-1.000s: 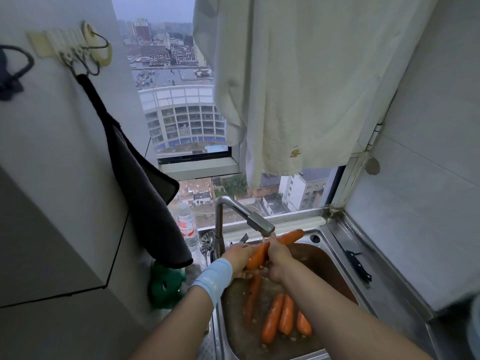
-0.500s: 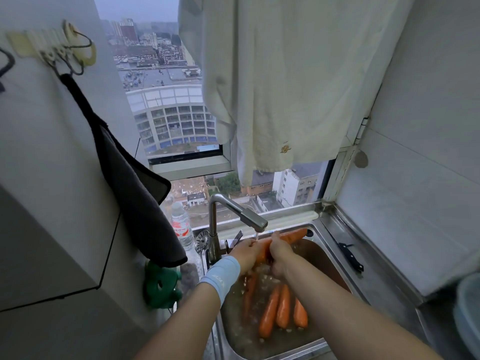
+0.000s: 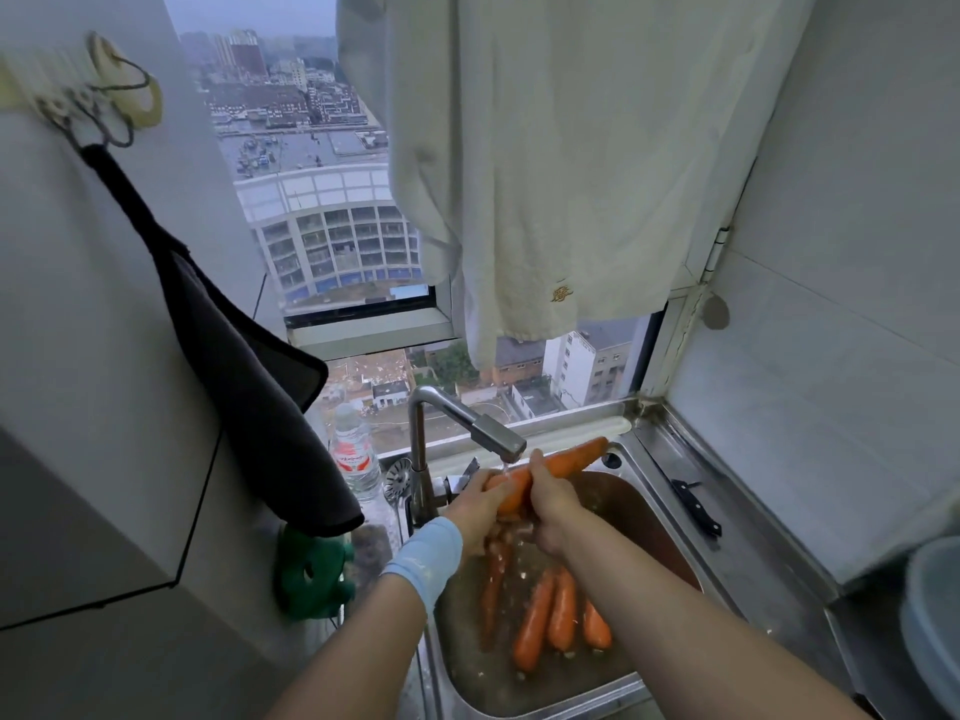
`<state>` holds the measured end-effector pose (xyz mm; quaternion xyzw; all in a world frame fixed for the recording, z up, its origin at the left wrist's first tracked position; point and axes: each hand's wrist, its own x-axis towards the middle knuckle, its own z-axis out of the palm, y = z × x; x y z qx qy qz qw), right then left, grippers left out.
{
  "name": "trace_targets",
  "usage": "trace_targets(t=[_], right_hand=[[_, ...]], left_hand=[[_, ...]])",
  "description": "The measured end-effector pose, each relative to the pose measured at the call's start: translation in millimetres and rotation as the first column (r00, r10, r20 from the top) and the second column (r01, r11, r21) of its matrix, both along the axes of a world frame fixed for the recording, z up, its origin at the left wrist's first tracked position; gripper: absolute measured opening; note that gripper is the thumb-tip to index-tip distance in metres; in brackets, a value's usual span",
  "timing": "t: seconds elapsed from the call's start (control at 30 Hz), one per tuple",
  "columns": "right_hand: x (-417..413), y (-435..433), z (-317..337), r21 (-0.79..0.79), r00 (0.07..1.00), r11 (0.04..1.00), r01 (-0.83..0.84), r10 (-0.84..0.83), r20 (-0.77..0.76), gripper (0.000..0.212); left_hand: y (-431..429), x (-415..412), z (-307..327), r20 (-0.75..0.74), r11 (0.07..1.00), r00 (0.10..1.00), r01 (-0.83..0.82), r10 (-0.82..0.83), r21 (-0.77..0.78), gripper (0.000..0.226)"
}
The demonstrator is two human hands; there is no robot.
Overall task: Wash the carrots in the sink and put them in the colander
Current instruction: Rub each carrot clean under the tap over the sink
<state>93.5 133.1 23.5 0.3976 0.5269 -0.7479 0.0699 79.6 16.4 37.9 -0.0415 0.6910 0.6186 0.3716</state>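
left hand [image 3: 475, 517], right hand [image 3: 550, 504] still clasp carrot [image 3: 569, 459] under tap [image 3: 493, 436]; rinsing continues, other carrots [image 3: 550, 615] wait in sink [image 3: 545, 693].

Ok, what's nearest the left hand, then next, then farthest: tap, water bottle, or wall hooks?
1. Tap, just above the left hand.
2. Water bottle, behind it to the left.
3. Wall hooks, high on the left wall.

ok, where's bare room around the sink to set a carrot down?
Bare: the steel counter right of the sink, between the knife and the grey container; also the strip behind the knife. Crowded: left of the faucet (bottle, strainer, green object); the sink floor holds loose carrots.
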Motion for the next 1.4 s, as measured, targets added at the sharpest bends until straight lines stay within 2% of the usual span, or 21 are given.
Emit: trace_targets(t=[0.07, 0.17, 0.27, 0.33, 0.43, 0.5, 0.6, 0.7, 0.77, 0.83, 0.93, 1.03, 1.1, 1.2, 1.3, 1.4], right_hand=[[0, -9, -5, 0.027, 1.000, 1.000, 0.009, -0.010, 0.015, 0.071], [9, -20, -6, 0.005, 0.999, 1.000, -0.007, 0.007, 0.034, 0.058], [17, -20, -10, -0.117, 0.998, 0.992, -0.048, 0.043, -0.044, 0.041], [19, -16, -12, -0.171, 0.993, 0.982, -0.077, 0.060, -0.102, 0.040], [20, -7, -9, -0.239, 0.989, 0.970, -0.040, 0.004, -0.148, 0.035], [16, -3, -10, -0.244, 0.989, 0.969, -0.034, -0.002, -0.146, 0.033], [8, -7, -8, -0.157, 0.996, 0.987, -0.016, 0.003, -0.087, 0.042], [5, -14, -11, -0.030, 1.000, 1.000, -0.006, 0.006, -0.006, 0.044], [4, -15, -11, -0.025, 1.000, 1.000, -0.011, 0.011, 0.013, 0.050], [5, -12, -10, -0.067, 0.999, 0.997, -0.031, 0.034, 0.036, 0.054], [6, -8, -11, -0.126, 0.997, 0.989, -0.079, 0.078, -0.016, 0.041], [3, -3, -11, -0.131, 0.993, 0.985, -0.110, 0.104, -0.053, 0.039], [4, 0, -6, -0.089, 0.987, 0.983, -0.161, 0.158, -0.038, 0.035], [8, 4, 0, 0.096, 0.956, 0.951, -0.293, 0.294, -0.002, 0.022], [11, 11, -5, 0.292, 0.917, 0.874, -0.387, 0.400, 0.019, 0.032], [15, 16, -3, 0.316, 0.909, 0.863, -0.393, 0.416, -0.005, 0.029]], left_hand=[[2, -3, -8, -0.156, 0.992, 0.987, -0.062, 0.044, -0.111, 0.030], [-2, -8, -17, -0.244, 0.951, 0.967, -0.145, 0.078, -0.271, 0.035], [-7, -13, -16, -0.119, 0.930, 0.978, -0.202, 0.173, -0.306, 0.043], [-14, -14, -13, 0.024, 0.945, 0.979, -0.189, 0.203, -0.267, 0.045], [-23, -9, -13, 0.202, 0.988, 0.972, -0.101, 0.123, -0.117, 0.053], [-21, -6, -13, 0.206, 0.995, 0.977, -0.038, 0.056, -0.094, 0.056], [-14, -4, -9, 0.096, 0.992, 0.995, -0.020, 0.033, -0.128, 0.047], [-6, -1, -9, -0.147, 0.991, 0.989, -0.050, 0.032, -0.122, 0.035], [-5, 0, -11, -0.301, 0.974, 0.953, -0.107, 0.043, -0.200, 0.029], [-5, -1, -11, -0.363, 0.946, 0.932, -0.109, -0.009, -0.304, 0.039], [-8, -6, -8, -0.286, 0.926, 0.952, -0.005, -0.111, -0.378, 0.066], [-10, -7, 2, -0.098, 0.924, 0.984, 0.103, -0.149, -0.368, 0.065], [-12, -7, 5, -0.028, 0.892, 0.972, 0.202, -0.233, -0.405, 0.062], [-14, -11, -2, -0.058, 0.766, 0.911, 0.308, -0.409, -0.564, 0.053], [-8, -11, -7, -0.134, 0.851, 0.938, 0.221, -0.318, -0.476, 0.026], [9, -10, -4, -0.129, 0.899, 0.976, 0.106, -0.175, -0.424, 0.018]])
